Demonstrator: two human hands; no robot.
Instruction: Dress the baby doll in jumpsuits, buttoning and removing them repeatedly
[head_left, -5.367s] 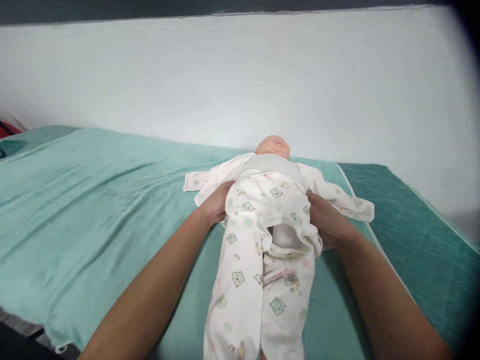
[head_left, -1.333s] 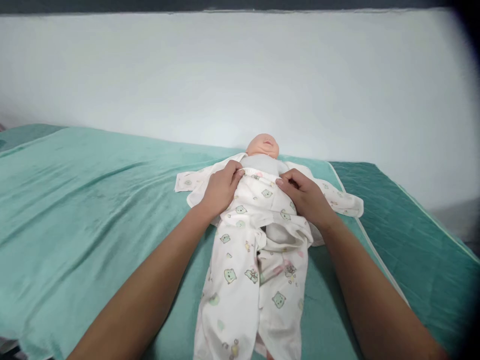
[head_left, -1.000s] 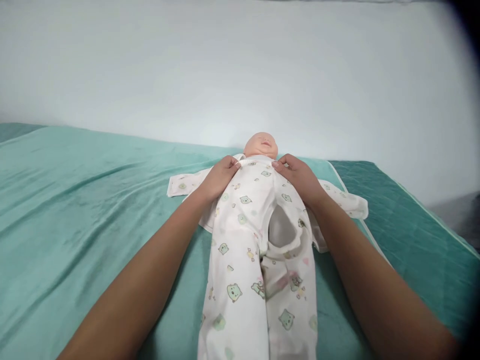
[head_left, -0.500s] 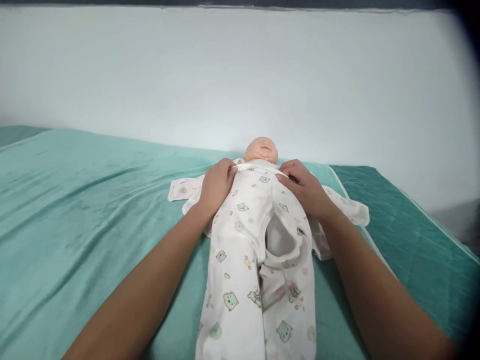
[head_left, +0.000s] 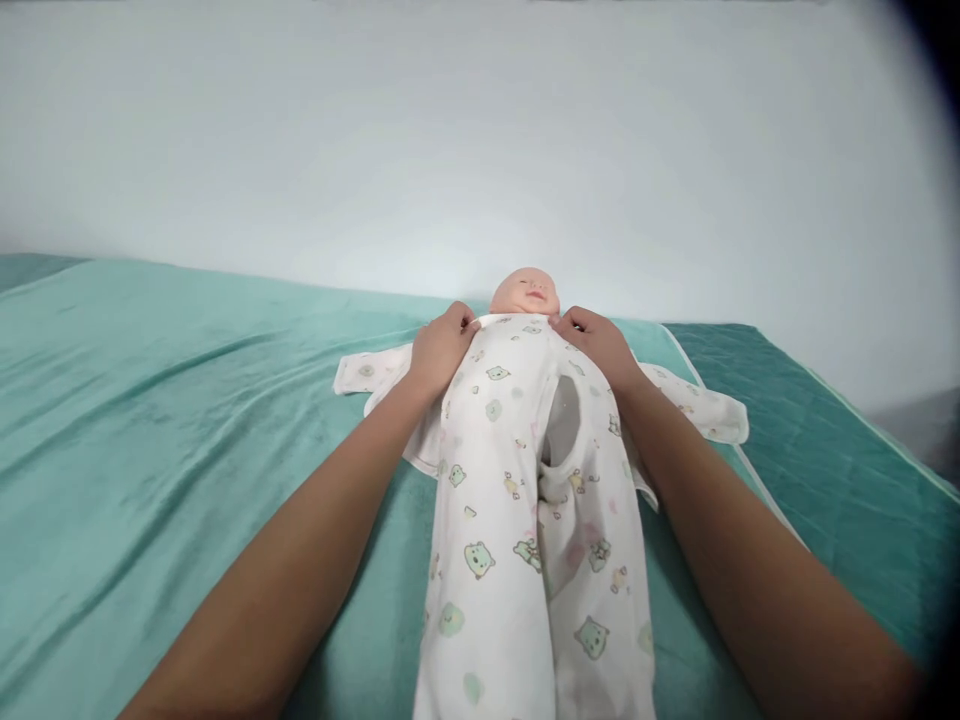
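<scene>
A baby doll [head_left: 525, 291] lies on its back, only its head showing. White baby pants [head_left: 495, 450] printed with green bears cover its body, with an open gap at the crotch. My left hand [head_left: 444, 348] pinches the waistband at its left end, just below the doll's chin. At the other end of the waistband, my right hand [head_left: 594, 343] grips the edge between thumb and fingers. Under the pants lies a matching baby shirt [head_left: 705, 408], its sleeves spread out to both sides. The doll's arms and legs are hidden.
A light green blanket [head_left: 187, 420] with soft creases lies beneath everything. To the right, a darker green quilted cover [head_left: 825, 460] shows past the blanket's pale edge. A white wall [head_left: 375, 140] rises behind the doll's head.
Both hands have drawn the waistband up a little towards the doll's chin, covering the upper chest. The crotch gap looks narrower. The view has tilted slightly down.
</scene>
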